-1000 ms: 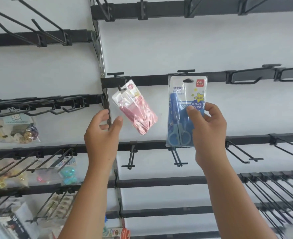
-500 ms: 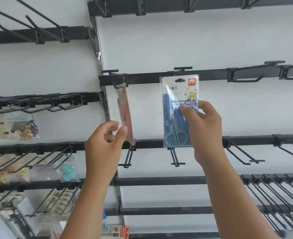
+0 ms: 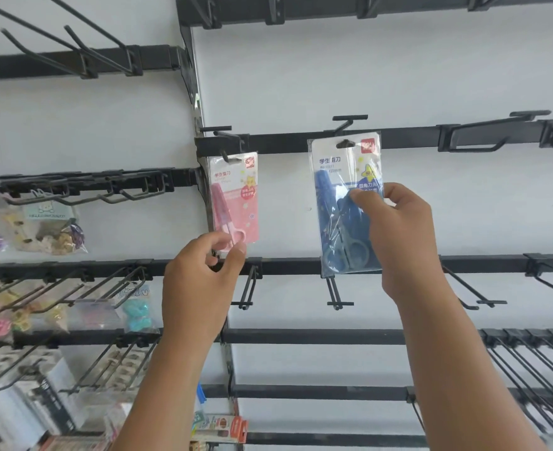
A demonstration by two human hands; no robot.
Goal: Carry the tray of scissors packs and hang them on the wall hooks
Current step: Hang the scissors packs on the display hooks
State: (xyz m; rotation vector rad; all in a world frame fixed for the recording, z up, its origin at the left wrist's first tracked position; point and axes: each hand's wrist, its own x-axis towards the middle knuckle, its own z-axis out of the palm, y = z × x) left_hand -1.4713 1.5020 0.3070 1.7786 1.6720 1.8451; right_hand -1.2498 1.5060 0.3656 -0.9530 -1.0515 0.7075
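Your right hand (image 3: pixel 402 236) pinches the blue scissors in a clear plastic pack (image 3: pixel 346 206) at frame centre, its hang-hole just below the black wall hook (image 3: pixel 346 123); lift and thread it next. Your left hand (image 3: pixel 200 281) grasps the bottom of the pink scissors pack (image 3: pixel 234 196), apparently already hung. The 2 lower hooks (image 3: pixel 335 291) jut close beneath.

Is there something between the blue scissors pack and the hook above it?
Nothing visible. The blue scissors pack, held by the right hand, has its hang hole just under the empty hook.
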